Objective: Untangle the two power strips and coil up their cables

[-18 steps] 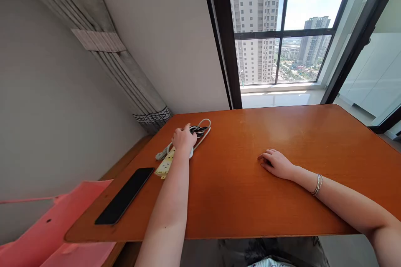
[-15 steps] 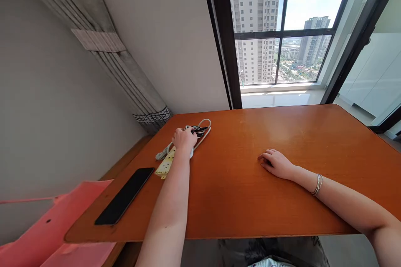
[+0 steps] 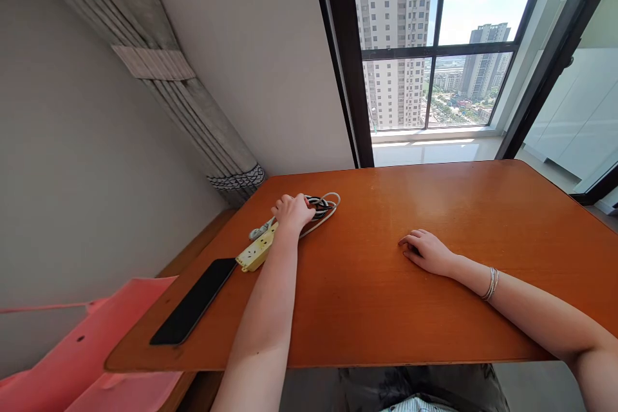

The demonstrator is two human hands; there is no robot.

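My left hand (image 3: 292, 211) reaches to the far left of the table, its fingers curled down over the far end of a pale yellow power strip (image 3: 257, 251). The strip lies at a slant with its sockets facing up, partly hidden under my hand and forearm. A looped white cable (image 3: 333, 201) and a dark cable (image 3: 319, 208) stick out just right of my fingers. The strip's white plug (image 3: 258, 232) lies to the left of it. My right hand (image 3: 427, 252) rests on the tabletop, fingers loosely bent and apart, holding nothing.
The brown wooden table (image 3: 357, 309) has a long black flat object (image 3: 196, 301) near its left edge, close to the strip's near end. A pink chair-like thing (image 3: 106, 335) stands beyond the left edge. Behind are a grey curtain (image 3: 203, 122) and a window (image 3: 434, 51).
My left hand has shifted slightly right, and the cable loops have moved right with it. The power strip has turned so its sockets show upward. My right hand has stayed in place.
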